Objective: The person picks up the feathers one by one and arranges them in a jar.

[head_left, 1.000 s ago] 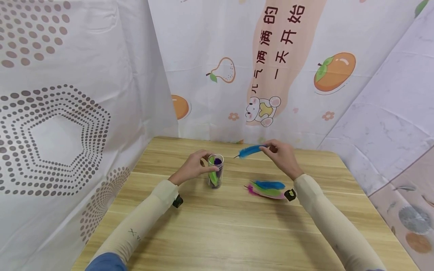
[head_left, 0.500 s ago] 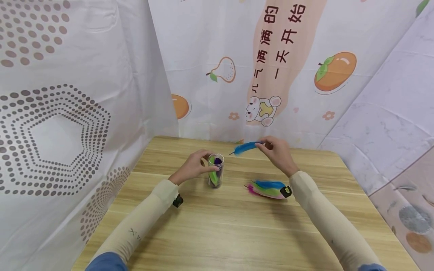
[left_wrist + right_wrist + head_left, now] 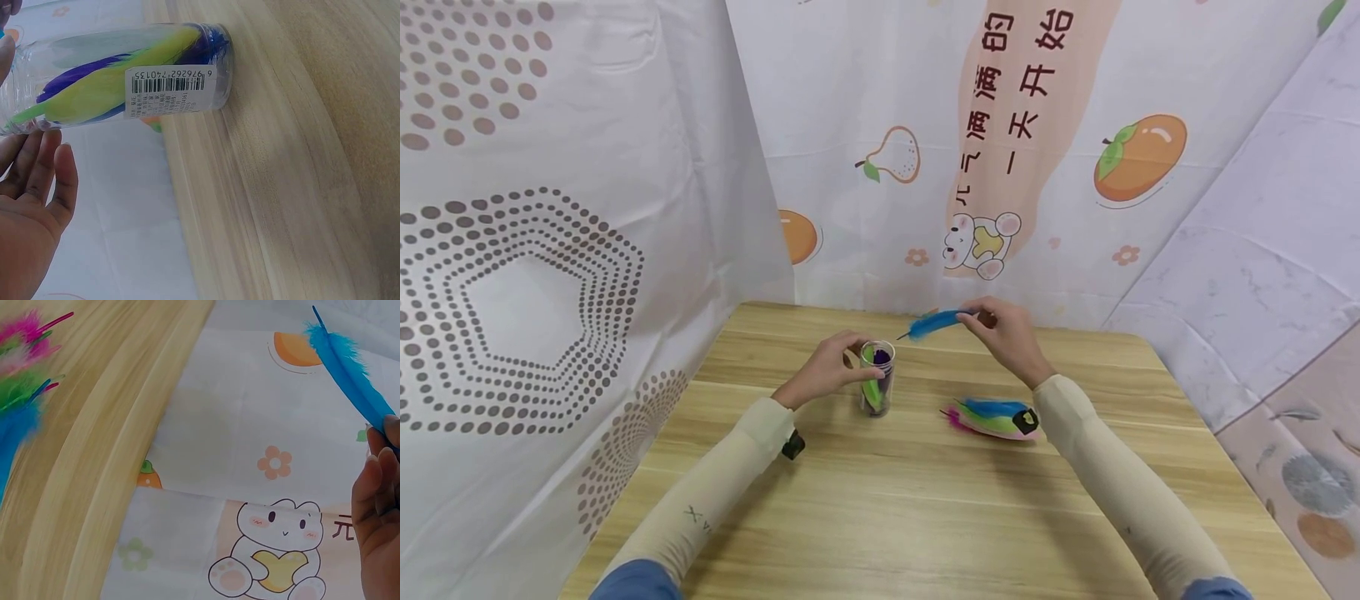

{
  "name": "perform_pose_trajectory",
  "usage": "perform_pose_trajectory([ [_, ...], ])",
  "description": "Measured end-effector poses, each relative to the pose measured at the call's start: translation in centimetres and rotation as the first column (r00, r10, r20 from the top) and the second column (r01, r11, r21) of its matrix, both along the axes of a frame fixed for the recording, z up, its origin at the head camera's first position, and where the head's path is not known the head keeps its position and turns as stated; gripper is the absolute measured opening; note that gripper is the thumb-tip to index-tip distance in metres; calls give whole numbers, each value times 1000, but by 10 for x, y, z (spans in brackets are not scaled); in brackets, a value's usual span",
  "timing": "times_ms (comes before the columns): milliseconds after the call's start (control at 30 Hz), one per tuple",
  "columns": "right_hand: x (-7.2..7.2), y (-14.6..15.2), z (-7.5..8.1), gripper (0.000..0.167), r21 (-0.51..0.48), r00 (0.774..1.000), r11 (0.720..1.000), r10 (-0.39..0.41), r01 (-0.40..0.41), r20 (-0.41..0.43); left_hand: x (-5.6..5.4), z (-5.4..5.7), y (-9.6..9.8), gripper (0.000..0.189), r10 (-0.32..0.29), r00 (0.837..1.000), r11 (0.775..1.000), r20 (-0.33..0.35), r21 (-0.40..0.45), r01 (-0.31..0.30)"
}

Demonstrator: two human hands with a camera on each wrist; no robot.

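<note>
the feather (image 3: 934, 323) was pinched by the right hand (image 3: 1011, 337), quill (image 3: 902, 337) toward half past eight. there, the jar (image 3: 878, 397) was gripped by the left hand (image 3: 824, 367).

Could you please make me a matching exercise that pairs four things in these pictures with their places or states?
Things:
1. Jar
2. Left hand
3. Right hand
4. Feather pile

Places or states:
A. Pinching a single blue feather in the air
B. Gripping clear plastic or glass near its rim
C. Pink, green and blue, lying flat
D. Standing upright on the table

Pairs: 1-D, 2-B, 3-A, 4-C
</note>
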State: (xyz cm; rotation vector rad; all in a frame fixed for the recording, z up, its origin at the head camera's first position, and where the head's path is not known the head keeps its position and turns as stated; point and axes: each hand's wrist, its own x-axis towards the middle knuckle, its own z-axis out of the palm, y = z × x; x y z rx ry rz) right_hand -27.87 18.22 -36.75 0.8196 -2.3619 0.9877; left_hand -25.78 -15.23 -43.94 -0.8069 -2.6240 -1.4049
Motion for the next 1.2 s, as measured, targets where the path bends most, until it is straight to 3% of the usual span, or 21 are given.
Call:
perform_pose_trajectory([
  [300, 2, -11, 4, 12, -7, 999, 999, 50, -50, -18, 0, -1, 0, 57, 3, 1000, 1000, -9, -8, -3],
  [800, 2, -36, 4, 10, 71, 991, 989, 132, -129, -35, 0, -1, -1, 60, 12, 1000, 1000, -5, -23, -13],
  [1200, -1, -52, 3, 14, 129, 969, 963, 243, -235, -52, -1, -1, -1, 60, 13, 1000, 1000, -2, -12, -13],
])
